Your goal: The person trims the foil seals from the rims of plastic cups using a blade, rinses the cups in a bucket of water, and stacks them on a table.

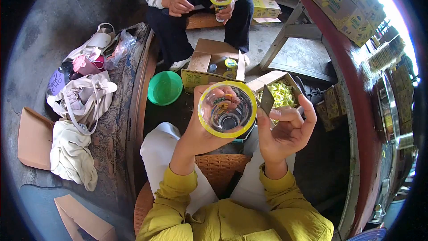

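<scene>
A clear plastic cup (228,122) with a yellow rim faces the camera, its inside visible down to the round base. My left hand (195,127) is wrapped round the cup from the left. To the right of the rim, my right hand (285,129) pinches a thin dark blade (266,101) between thumb and finger, its other fingers curled loosely. The blade points up, close beside the cup's rim. Behind my hands lies an open box (292,82) filled with yellow-green strips.
Opposite sits a person (196,13) holding another yellow-rimmed cup (220,2). Between us are an open carton (194,78) with cups and a green basin (165,88). Bags (84,98) lie on a bench at left; a red-edged table (343,62) stands at right.
</scene>
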A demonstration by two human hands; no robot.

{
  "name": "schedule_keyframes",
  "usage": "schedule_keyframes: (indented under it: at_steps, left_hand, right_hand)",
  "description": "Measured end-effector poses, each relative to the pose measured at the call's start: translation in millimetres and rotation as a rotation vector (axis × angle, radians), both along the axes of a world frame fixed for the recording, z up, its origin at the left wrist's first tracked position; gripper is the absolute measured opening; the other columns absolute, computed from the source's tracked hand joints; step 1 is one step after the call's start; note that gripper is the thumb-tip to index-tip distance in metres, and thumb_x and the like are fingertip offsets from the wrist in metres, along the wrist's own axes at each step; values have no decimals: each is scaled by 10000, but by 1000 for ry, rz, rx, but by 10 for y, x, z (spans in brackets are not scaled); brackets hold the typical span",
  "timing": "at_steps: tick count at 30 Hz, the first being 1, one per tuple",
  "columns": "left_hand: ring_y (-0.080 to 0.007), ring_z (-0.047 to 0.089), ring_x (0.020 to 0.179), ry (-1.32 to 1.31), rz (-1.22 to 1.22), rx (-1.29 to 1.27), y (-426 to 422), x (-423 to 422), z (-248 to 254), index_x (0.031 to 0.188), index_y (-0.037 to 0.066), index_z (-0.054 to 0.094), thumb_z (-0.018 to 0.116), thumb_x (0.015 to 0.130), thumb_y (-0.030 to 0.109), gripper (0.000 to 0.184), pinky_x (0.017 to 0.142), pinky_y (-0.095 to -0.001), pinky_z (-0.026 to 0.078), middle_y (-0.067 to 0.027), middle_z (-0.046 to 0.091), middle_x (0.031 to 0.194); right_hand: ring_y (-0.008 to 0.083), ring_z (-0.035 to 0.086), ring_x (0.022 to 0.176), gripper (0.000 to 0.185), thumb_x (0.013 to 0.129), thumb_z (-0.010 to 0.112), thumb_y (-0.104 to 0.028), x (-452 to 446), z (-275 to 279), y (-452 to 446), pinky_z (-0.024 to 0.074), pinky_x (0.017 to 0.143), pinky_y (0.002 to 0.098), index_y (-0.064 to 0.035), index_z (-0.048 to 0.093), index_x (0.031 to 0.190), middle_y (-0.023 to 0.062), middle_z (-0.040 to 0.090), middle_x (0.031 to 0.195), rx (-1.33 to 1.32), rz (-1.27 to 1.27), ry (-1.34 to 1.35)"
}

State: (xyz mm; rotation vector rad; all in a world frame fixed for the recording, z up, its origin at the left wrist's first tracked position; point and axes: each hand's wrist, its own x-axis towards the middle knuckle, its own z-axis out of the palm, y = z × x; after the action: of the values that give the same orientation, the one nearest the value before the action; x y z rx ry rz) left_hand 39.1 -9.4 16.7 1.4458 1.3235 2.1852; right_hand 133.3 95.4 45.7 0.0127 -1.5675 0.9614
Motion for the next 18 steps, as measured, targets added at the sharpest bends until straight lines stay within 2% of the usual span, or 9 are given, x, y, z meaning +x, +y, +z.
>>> schedule_keyframes:
  at_steps: [7, 10, 13, 18]
  left_hand:
    - [-189, 463, 995, 21, 29, 7, 8, -10, -25, 1140, 109, 290, 742, 578, -15, 732, 773, -288, 439, -115, 393, 1072]
    - [-192, 462, 993, 143, 132, -76, -31, 26, 68, 1153, 114, 285, 748, 577, -8, 749, 762, -289, 437, -115, 391, 1076]
    - [-193, 463, 988, -6, -20, -23, 17, 23, -39, 1162, 124, 288, 752, 583, 2, 752, 757, -293, 435, -115, 392, 1081]
    - [-196, 463, 1001, 76, -78, -16, 31, 31, -5, 1180, 108, 284, 741, 606, 10, 740, 783, -298, 428, -115, 398, 1094]
  right_hand:
    - [113, 590, 635, 577, 625, 674, 89, -23, -18, -24, 439, 646, 184, 83, 367, 1113, 74, 605, 684, 81, -68, -23]
    - [112, 592, 639, 571, 627, 679, 80, -27, -17, -25, 438, 646, 185, 82, 374, 1109, 72, 605, 683, 126, -113, -23]
    - [106, 592, 647, 572, 630, 680, 75, -28, -32, 5, 436, 651, 182, 82, 373, 1112, 66, 602, 680, 137, -139, -33]
    - [93, 585, 651, 585, 631, 679, 77, -20, -41, 58, 431, 659, 176, 75, 365, 1125, 60, 598, 689, -20, -24, -30]
